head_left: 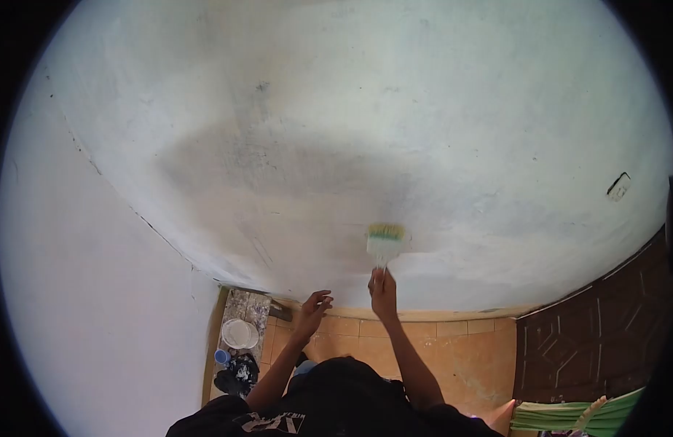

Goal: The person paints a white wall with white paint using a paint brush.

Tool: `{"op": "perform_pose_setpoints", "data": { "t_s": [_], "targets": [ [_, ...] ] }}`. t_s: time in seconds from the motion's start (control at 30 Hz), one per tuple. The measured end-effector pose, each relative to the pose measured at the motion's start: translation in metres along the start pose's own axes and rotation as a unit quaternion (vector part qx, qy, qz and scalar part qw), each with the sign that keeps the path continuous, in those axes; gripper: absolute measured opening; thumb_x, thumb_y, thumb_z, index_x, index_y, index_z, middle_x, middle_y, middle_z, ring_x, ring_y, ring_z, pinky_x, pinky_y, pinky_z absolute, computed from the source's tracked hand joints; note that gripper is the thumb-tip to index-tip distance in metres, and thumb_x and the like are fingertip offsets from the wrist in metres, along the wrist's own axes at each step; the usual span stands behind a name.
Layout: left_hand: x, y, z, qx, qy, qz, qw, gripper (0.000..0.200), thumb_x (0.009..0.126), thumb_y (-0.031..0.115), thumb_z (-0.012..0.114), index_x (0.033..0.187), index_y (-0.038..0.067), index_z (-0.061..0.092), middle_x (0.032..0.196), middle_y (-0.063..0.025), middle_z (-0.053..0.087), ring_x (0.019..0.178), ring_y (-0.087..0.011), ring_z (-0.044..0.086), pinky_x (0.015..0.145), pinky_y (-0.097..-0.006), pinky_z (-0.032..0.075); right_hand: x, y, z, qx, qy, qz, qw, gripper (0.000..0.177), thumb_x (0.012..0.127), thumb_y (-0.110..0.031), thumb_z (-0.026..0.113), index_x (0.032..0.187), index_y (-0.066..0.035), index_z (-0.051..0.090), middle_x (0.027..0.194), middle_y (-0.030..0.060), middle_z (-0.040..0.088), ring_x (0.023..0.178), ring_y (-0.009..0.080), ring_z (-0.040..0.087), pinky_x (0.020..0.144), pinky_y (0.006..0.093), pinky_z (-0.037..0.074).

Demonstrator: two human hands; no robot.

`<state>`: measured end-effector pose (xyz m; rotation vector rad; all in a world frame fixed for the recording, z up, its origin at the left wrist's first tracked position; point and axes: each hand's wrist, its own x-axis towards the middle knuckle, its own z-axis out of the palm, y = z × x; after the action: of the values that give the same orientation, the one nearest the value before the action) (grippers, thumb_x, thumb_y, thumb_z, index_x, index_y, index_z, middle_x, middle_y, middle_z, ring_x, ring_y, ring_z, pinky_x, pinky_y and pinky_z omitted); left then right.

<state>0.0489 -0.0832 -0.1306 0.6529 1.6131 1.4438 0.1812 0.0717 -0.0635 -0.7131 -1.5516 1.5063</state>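
My right hand (382,293) is wrapped round the handle of a wide paintbrush (385,244), whose yellow and green bristles point up against the pale wall (467,146). White paint coats the brush's body. To its left, my left hand (312,315) is raised in front of the lower wall with its fingers loosely bent and apart, holding nothing. Grey, patchy areas and shadow spread over the wall around the brush.
At lower left a paint-spattered bench (248,300) carries a white bucket (239,333). Near it are a blue cup (222,356) and a black plastic bag (242,373). A wall socket (619,186), dark door (591,328) and green curtain (562,416) are on the right, above orange floor tiles (453,357).
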Motion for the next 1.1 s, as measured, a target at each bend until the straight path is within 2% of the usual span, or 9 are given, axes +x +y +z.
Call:
{"op": "perform_pose_setpoints", "data": {
  "t_s": [0.07, 0.17, 0.27, 0.37, 0.57, 0.8, 0.9, 1.03, 1.1],
  "targets": [
    [-0.001, -0.001, -0.001, -0.01, 0.009, 0.004, 1.0, 0.036, 0.099, 0.03, 0.055, 0.129, 0.011, 0.052, 0.115, -0.004, 0.062, 0.101, -0.0143, 0.06, 0.084, -0.0309, 0.048, -0.024, 0.056, -0.01, -0.048, 0.002, 0.042, 0.998, 0.043, 0.102, -0.048, 0.038, 0.081, -0.011, 0.042, 0.056, -0.0066, 0.032, 0.046, 0.0032, 0.031, 0.041, 0.022, 0.026],
    [-0.005, -0.001, -0.006, -0.013, 0.018, 0.008, 1.0, 0.034, 0.099, 0.028, 0.055, 0.128, 0.012, 0.054, 0.113, -0.0035, 0.063, 0.1, -0.0135, 0.06, 0.082, -0.0301, 0.048, -0.062, 0.111, -0.016, 0.009, -0.016, 0.128, 0.992, 0.041, 0.102, -0.048, 0.038, 0.086, -0.01, 0.044, 0.057, -0.0064, 0.033, 0.045, 0.0039, 0.032, 0.041, 0.0217, 0.026],
    [-0.003, -0.005, -0.013, -0.006, 0.017, 0.001, 1.0, 0.036, 0.099, 0.029, 0.054, 0.13, 0.012, 0.051, 0.116, -0.0042, 0.062, 0.102, -0.0142, 0.059, 0.085, -0.031, 0.047, -0.086, 0.105, -0.013, 0.041, -0.029, 0.311, 0.949, 0.037, 0.102, -0.046, 0.04, 0.092, -0.011, 0.045, 0.058, -0.0066, 0.034, 0.045, 0.0044, 0.032, 0.04, 0.0214, 0.026],
    [-0.003, -0.004, -0.019, -0.015, 0.029, 0.001, 0.999, 0.036, 0.099, 0.029, 0.054, 0.13, 0.013, 0.051, 0.116, -0.0043, 0.062, 0.102, -0.0142, 0.059, 0.084, -0.0309, 0.047, -0.078, 0.097, -0.01, 0.057, -0.054, 0.34, 0.937, 0.033, 0.102, -0.044, 0.042, 0.097, -0.011, 0.047, 0.059, -0.0071, 0.034, 0.045, 0.0038, 0.031, 0.04, 0.0208, 0.025],
    [0.004, 0.004, -0.043, -0.019, 0.047, 0.019, 0.999, 0.037, 0.098, 0.029, 0.057, 0.13, 0.012, 0.052, 0.115, -0.0058, 0.063, 0.1, -0.015, 0.061, 0.081, -0.0316, 0.049, -0.044, -0.075, 0.02, 0.141, -0.094, 0.258, 0.951, 0.033, 0.102, -0.042, 0.044, 0.095, -0.011, 0.048, 0.06, -0.0076, 0.032, 0.046, 0.0018, 0.025, 0.041, 0.0196, 0.02],
    [0.005, 0.023, -0.077, -0.007, 0.021, 0.028, 0.999, 0.037, 0.098, 0.029, 0.057, 0.13, 0.012, 0.051, 0.114, -0.0056, 0.063, 0.1, -0.0151, 0.061, 0.081, -0.0324, 0.049, 0.021, -0.193, 0.053, 0.116, -0.041, -0.014, 0.992, 0.037, 0.104, -0.039, 0.038, 0.082, -0.01, 0.046, 0.056, -0.0059, 0.033, 0.046, 0.0026, 0.027, 0.041, 0.0214, 0.021],
    [0.009, 0.027, -0.095, -0.002, 0.014, 0.03, 0.999, 0.037, 0.098, 0.029, 0.057, 0.13, 0.012, 0.051, 0.114, -0.0053, 0.063, 0.099, -0.015, 0.061, 0.08, -0.0323, 0.049, 0.043, -0.157, 0.068, 0.115, -0.022, 0.001, 0.993, 0.04, 0.104, -0.044, 0.037, 0.081, -0.011, 0.043, 0.055, -0.0074, 0.027, 0.045, 0.0021, 0.021, 0.041, 0.0216, 0.016],
    [0.006, 0.038, -0.118, -0.002, 0.029, 0.022, 0.999, 0.037, 0.098, 0.029, 0.057, 0.131, 0.013, 0.051, 0.113, -0.0048, 0.063, 0.099, -0.0151, 0.061, 0.08, -0.0325, 0.05, 0.021, -0.019, 0.072, -0.011, 0.024, -0.051, 0.998, 0.046, 0.103, -0.047, 0.037, 0.075, -0.011, 0.044, 0.054, -0.0062, 0.035, 0.041, 0.0031, 0.031, 0.038, 0.0201, 0.024],
    [0.013, 0.029, -0.132, -0.007, 0.025, 0.02, 0.999, 0.04, 0.097, 0.029, 0.057, 0.133, 0.013, 0.049, 0.12, -0.0068, 0.061, 0.102, -0.0163, 0.061, 0.081, -0.0333, 0.05, -0.009, 0.025, 0.075, -0.015, 0.038, 0.026, 0.999, 0.048, 0.101, -0.052, 0.038, 0.074, -0.013, 0.043, 0.052, -0.0063, 0.033, 0.041, 0.0028, 0.031, 0.037, 0.0207, 0.024]
  ]
}}
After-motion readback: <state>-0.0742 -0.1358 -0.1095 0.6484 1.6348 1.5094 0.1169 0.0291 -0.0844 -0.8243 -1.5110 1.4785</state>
